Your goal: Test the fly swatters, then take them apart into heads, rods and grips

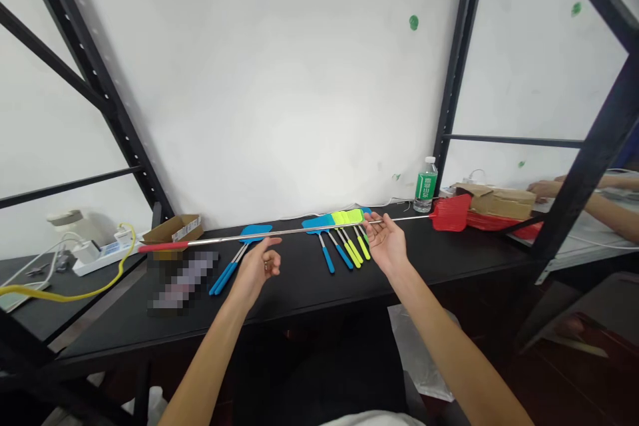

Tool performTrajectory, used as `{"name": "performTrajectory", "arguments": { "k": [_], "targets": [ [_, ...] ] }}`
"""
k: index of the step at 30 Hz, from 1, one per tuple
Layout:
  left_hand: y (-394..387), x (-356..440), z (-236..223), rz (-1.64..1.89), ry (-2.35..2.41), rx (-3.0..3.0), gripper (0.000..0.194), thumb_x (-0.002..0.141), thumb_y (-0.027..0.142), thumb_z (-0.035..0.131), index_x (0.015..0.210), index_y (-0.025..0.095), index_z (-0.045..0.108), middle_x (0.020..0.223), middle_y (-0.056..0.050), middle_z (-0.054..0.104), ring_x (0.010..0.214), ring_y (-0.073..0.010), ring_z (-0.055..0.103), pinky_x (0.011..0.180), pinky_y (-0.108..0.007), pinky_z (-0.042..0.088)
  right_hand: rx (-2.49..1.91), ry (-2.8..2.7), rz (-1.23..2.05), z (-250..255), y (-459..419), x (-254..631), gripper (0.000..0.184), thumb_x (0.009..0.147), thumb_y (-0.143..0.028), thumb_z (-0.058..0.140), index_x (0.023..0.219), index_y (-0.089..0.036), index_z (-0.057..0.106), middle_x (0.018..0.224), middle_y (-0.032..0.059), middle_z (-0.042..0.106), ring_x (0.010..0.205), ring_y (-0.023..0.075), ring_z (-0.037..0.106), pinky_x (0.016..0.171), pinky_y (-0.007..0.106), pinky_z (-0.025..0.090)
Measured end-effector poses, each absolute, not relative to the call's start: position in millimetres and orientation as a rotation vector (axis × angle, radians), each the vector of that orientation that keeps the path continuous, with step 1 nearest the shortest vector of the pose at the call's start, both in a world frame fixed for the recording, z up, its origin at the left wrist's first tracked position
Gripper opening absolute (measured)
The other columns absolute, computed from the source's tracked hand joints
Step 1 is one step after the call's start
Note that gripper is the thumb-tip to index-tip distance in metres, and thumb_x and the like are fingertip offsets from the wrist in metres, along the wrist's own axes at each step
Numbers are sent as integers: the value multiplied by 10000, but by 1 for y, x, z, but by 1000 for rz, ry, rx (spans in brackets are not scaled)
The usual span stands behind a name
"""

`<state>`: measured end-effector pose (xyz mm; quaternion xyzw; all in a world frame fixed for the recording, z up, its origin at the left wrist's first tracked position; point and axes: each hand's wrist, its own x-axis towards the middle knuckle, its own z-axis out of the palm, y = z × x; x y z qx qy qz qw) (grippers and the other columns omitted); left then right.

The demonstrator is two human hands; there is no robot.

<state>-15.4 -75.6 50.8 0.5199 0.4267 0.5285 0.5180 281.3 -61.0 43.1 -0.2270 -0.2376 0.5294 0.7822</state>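
Observation:
A long extended fly swatter lies level over the black table: thin metal rod, red head at the right, red handle at the left. My right hand pinches the rod near its right third, fingers closed on it. My left hand hovers just below the rod's middle, loosely curled, thumb up close to the rod, with nothing gripped. Under the rod lie blue swatters and a fan of blue and yellow-green swatters.
A water bottle stands by the wall. Cardboard boxes and a stack of red swatters sit on the table. Power strip and yellow cable at left. Another person's arms rest at the far right behind black rack posts.

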Motion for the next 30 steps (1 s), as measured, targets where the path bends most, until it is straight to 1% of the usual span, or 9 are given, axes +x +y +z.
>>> {"name": "performTrajectory", "arguments": {
  "k": [4,7,10,12,14,18,23,27,30],
  "targets": [
    [-68,-24,50,1368,913,1172,322,791,410,583,979,152,621,559,41,526,477,-101,454,524,-241,410,-516,-518,1211,40,-61,266,155,875,-330,608,803,-204,663,880,86,736,770,193,722,611,274,620],
    [-69,-24,51,1364,827,1213,292,754,321,646,993,158,610,575,38,545,489,-105,467,524,-243,406,-512,-479,1281,37,-64,257,167,877,-294,571,800,-189,676,926,95,744,766,179,714,625,260,603],
    [-70,-22,51,1353,834,1200,323,817,419,615,1011,161,609,580,31,552,487,-110,475,517,-246,407,-516,-511,1319,34,-65,256,182,872,-295,550,827,-187,689,969,91,747,748,168,703,617,259,581],
    [-69,-22,50,1381,850,1173,385,859,511,551,1000,158,611,578,25,554,477,-111,470,514,-251,414,-535,-567,1331,33,-65,259,184,858,-309,557,865,-191,698,1011,84,744,707,158,688,576,256,555],
    [-68,-23,50,1423,867,1156,412,867,539,535,987,153,614,574,24,550,469,-108,461,509,-250,414,-558,-590,1318,33,-64,263,184,837,-318,579,902,-197,701,1023,74,740,649,142,660,527,248,520],
    [-67,-27,49,1513,899,1119,384,871,519,550,943,149,623,549,33,518,456,-95,431,501,-234,407,-560,-517,1265,37,-62,272,191,822,-324,588,935,-206,689,935,51,731,557,112,591,463,227,466],
    [-62,-35,50,1619,895,1035,331,867,462,541,868,145,636,516,29,486,451,-102,412,483,-233,402,-370,-298,1252,43,-61,298,204,882,-368,521,958,-219,638,805,5,699,459,81,503,372,193,374],
    [-59,-50,54,1704,866,964,349,881,446,493,822,142,652,502,18,478,444,-106,400,474,-238,402,-264,-216,1166,46,-60,326,289,937,-431,443,998,-217,628,724,-15,677,377,59,425,340,182,333],
    [-59,-66,60,1784,838,908,383,893,439,436,772,150,656,476,14,459,426,-109,385,463,-244,397,-264,-208,1063,47,-61,345,288,942,-415,449,1022,-212,637,706,-26,679,331,43,362,332,184,333]
  ]
}}
